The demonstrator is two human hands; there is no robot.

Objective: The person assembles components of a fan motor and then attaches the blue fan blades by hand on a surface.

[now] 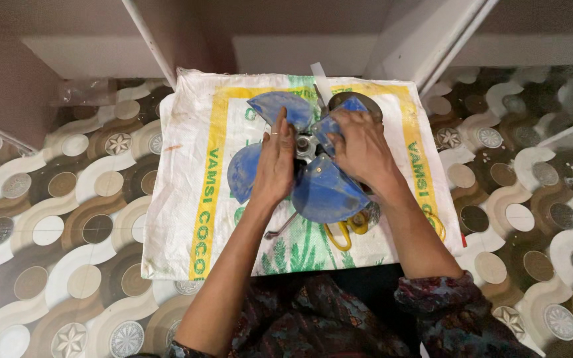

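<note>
Both hands are pressed onto a dusty blue plastic fan blade [323, 189] mid-sack: left hand [275, 162] laid flat and open, right hand [361, 147] curled around one blade; yellow-handled scissors [345, 232] are tucked underneath, toward the woven white sack [180, 199]'s near edge.

A thin ring circles one finger of the left hand [274, 162]; dark patterned fabric sleeves [442, 301] (pushed up) leave both forearms bare.

My left hand [274, 162] and right hand [363, 149] rest on the blue plastic fan blade [323, 192], which lies on the white woven sack [187, 199]; yellow-handled scissors [343, 232] lie partly under the blade's near edge.
</note>
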